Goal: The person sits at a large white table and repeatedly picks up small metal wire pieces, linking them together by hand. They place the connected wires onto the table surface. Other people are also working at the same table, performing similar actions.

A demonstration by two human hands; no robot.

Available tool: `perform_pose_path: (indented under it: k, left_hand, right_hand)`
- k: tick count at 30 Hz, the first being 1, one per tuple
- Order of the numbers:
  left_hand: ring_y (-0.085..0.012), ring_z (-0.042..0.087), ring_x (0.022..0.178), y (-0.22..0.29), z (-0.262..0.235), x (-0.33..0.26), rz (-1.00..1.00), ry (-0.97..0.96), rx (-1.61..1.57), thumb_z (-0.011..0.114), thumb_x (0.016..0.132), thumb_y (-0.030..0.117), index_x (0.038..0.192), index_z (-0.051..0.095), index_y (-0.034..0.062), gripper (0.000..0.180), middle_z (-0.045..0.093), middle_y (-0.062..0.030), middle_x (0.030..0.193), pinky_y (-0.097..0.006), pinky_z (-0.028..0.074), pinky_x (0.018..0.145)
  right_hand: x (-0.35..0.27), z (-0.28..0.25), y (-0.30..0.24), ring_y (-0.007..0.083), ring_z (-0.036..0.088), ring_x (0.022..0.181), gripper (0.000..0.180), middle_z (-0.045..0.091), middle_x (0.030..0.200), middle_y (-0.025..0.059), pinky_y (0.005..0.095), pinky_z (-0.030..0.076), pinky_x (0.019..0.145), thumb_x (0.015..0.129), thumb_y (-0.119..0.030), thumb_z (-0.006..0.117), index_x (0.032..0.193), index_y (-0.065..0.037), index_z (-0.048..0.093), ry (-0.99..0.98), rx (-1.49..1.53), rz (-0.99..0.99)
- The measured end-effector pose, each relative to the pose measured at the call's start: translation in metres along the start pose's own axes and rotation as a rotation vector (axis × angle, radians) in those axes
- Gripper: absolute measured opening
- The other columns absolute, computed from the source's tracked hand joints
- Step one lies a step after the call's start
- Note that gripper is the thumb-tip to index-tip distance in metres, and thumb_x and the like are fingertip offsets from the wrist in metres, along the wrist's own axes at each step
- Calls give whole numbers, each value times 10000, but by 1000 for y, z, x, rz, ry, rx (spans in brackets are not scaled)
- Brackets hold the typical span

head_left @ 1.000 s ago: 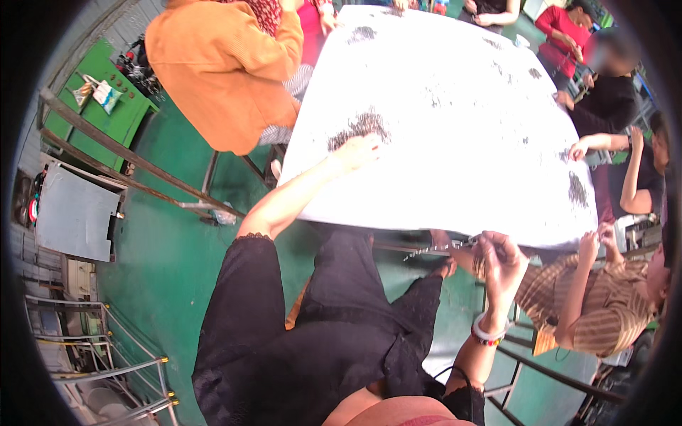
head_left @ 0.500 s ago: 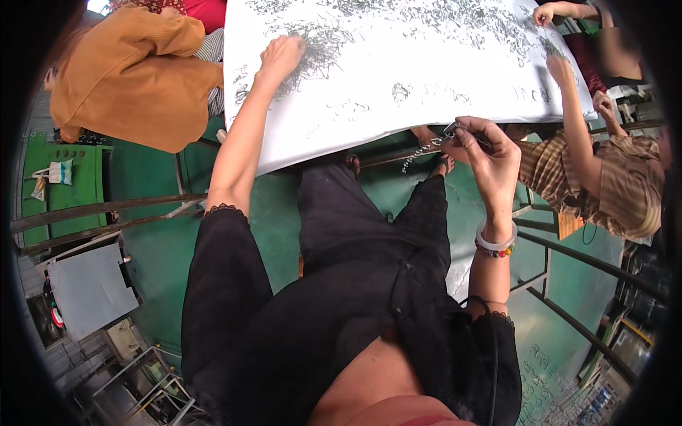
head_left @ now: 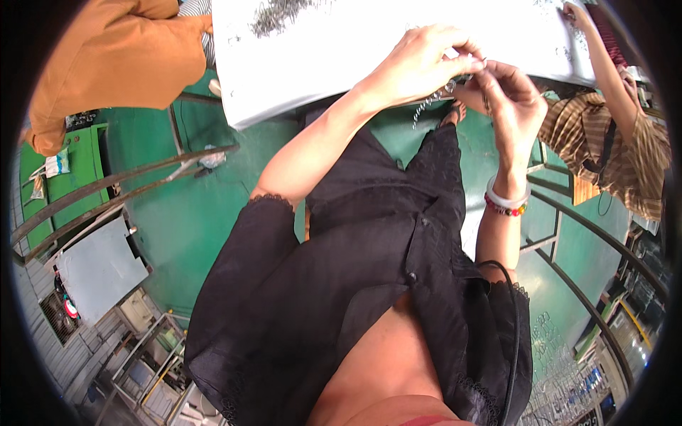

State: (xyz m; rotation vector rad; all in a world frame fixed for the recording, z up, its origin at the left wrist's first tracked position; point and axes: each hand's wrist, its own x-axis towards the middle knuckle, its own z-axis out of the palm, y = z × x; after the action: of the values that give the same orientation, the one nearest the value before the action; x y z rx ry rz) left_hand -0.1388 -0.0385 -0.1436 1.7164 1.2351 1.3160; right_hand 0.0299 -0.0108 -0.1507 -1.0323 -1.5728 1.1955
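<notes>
Both hands meet over the near edge of the white-covered table (head_left: 284, 74). My left hand (head_left: 419, 62) reaches across from the left, its thumb and forefinger pinched at a tiny metal piece, its shape largely hidden. Right against those fingertips is my right hand (head_left: 513, 103), closed with thumb and fingers together. A short chain of small metal links (head_left: 425, 112) hangs from the right hand, below the left palm. Whether the tiny piece touches the chain's end I cannot tell. Loose dark metal pieces (head_left: 280, 15) lie in a heap farther left on the table.
A person in an orange-brown top (head_left: 124, 67) sits at the left; another in a striped top (head_left: 597, 131) works at the right, an arm over the table. Metal rails (head_left: 106, 183) run at both sides. A green cabinet (head_left: 77, 170) stands at the left.
My left hand has left the heap of metal pieces and moved right to meet my right hand. The right hand still holds the chain. The view has shifted, showing less of the table.
</notes>
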Motion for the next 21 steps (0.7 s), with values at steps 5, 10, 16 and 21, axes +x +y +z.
perform_pose_path:
  k: [5, 10, 16, 21]
  left_hand:
    - [-231, 648, 775, -6, 8, 4, 278, 227, 186, 610, 840, 149, 893, 626, 12, 148, 655, -103, 801, -326, 505, 705]
    - [-201, 689, 819, -5, 9, -2, 54, 258, -36, 576, 875, 90, 935, 609, 4, 110, 684, -116, 839, -285, 539, 679]
    - [-174, 687, 818, -4, 2, -2, -52, 275, -33, 565, 878, 71, 950, 617, -9, 120, 688, -120, 844, -259, 535, 685]
    - [-152, 675, 751, -8, -3, -5, -44, 279, 29, 574, 871, 62, 915, 627, -5, 96, 678, -96, 826, -255, 526, 640]
  right_hand:
    - [-3, 5, 0, 171, 679, 765, 159, 678, 877, 116, 229, 558, 662, 831, 11, 644, 982, 59, 647, -34, 121, -51]
    - [10, -3, -1, 127, 662, 715, 212, 684, 879, 63, 210, 541, 635, 810, -13, 682, 1022, -3, 679, -3, 37, -95]
    - [79, -11, 79, 73, 504, 479, 237, 632, 699, 72, 223, 427, 467, 895, -131, 570, 1056, 15, 666, -43, -453, -106]
    - [89, 13, 123, 307, 451, 1105, 696, 450, 1162, 170, 374, 389, 941, 638, -250, 772, 1202, 31, 474, -339, -1187, -542]
